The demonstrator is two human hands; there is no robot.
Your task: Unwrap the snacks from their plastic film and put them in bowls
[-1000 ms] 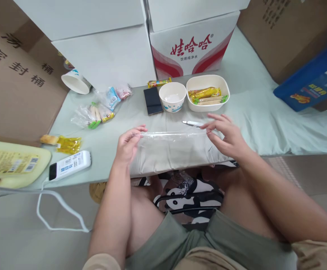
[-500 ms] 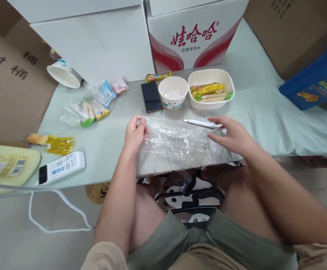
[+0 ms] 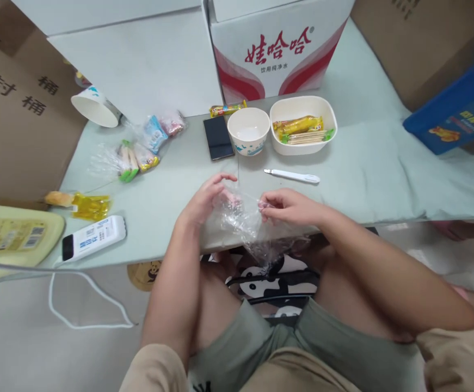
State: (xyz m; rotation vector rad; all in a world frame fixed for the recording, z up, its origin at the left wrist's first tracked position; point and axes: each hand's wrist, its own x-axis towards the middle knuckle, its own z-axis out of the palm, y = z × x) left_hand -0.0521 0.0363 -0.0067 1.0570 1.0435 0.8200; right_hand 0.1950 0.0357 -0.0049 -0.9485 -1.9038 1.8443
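A crumpled clear plastic bag (image 3: 247, 226) hangs over the table's front edge between my hands. My right hand (image 3: 291, 207) pinches its right side between thumb and fingers. At its left side, my left hand (image 3: 204, 202) is cupped, the index finger stretched out and apart from the thumb, with film against the other fingers. Just beyond my right hand lies a white utility knife (image 3: 291, 176), a short blade at its left end. Behind it stand a white paper bowl (image 3: 248, 130) and a white oval tub (image 3: 304, 149) containing yellow-wrapped sausages (image 3: 297, 126) and wooden sticks (image 3: 307, 137).
A black phone (image 3: 218, 139) lies left of the bowl. Wrapped snacks (image 3: 155, 133), a tipped paper cup (image 3: 96, 109) and a white handheld device (image 3: 93, 238) are on the left. White cartons (image 3: 279, 60) line the back; a blue box (image 3: 453, 120) stands right.
My right hand has moved left and down from beside the knife and now pinches the bag. The bag has been gathered up and pulled toward me. My left hand's fingers have spread.
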